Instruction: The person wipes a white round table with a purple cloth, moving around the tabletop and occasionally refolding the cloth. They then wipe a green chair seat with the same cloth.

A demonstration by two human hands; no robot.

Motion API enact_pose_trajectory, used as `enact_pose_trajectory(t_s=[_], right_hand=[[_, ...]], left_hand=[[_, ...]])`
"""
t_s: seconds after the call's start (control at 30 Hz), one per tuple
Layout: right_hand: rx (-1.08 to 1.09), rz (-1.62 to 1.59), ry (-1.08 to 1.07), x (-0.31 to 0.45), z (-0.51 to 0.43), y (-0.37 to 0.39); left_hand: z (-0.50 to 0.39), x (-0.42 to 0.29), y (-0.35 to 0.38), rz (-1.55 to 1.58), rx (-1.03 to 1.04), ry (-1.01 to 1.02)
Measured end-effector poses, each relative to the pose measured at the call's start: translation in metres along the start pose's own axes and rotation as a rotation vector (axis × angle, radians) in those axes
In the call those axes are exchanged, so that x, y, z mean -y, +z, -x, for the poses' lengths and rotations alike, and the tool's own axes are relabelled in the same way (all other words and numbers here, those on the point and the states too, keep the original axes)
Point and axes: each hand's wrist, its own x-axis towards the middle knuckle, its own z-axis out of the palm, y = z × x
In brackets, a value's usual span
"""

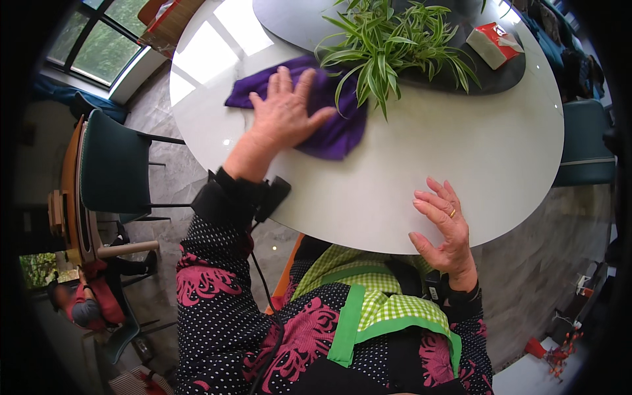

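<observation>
My left hand (288, 109) lies flat with fingers spread on a purple cloth (335, 131). The cloth is spread, with some folds, over the glossy white oval tabletop (395, 163), left of a leafy spider plant (382, 54). At the table's near edge on the right is my right hand (442, 227), its fingers apart and nothing in it. A gold ring is on one of its fingers. Whether this hand touches the tabletop cannot be told.
A dark raised turntable (454, 81) bears the plant and a red and white tissue pack (495, 45). Green chairs stand left (116, 163) and right (585, 143). At the lower left a seated person (96, 301) is beside another table. A black cable (266, 291) hangs along my left sleeve.
</observation>
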Motion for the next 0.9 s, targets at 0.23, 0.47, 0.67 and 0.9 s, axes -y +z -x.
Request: enact_pose_trajectory(t_s=[0.23, 0.47, 0.67, 0.9], right_hand=[[-0.103, -0.014, 0.022, 0.003, 0.008, -0.001], [-0.209, -0.120, 0.071, -0.002, 0.012, 0.000], [-0.227, -0.202, 0.113, -0.013, 0.016, 0.001], [-0.268, -0.333, 0.109, -0.022, 0.016, 0.005]], left_hand=[[0.069, -0.079, -0.006, 0.085, -0.062, 0.355], [0.122, -0.087, -0.011, 0.225, -0.109, 0.531], [0.134, -0.036, -0.001, 0.141, -0.085, 0.319], [0.095, 0.104, 0.022, 0.012, -0.179, -0.184]])
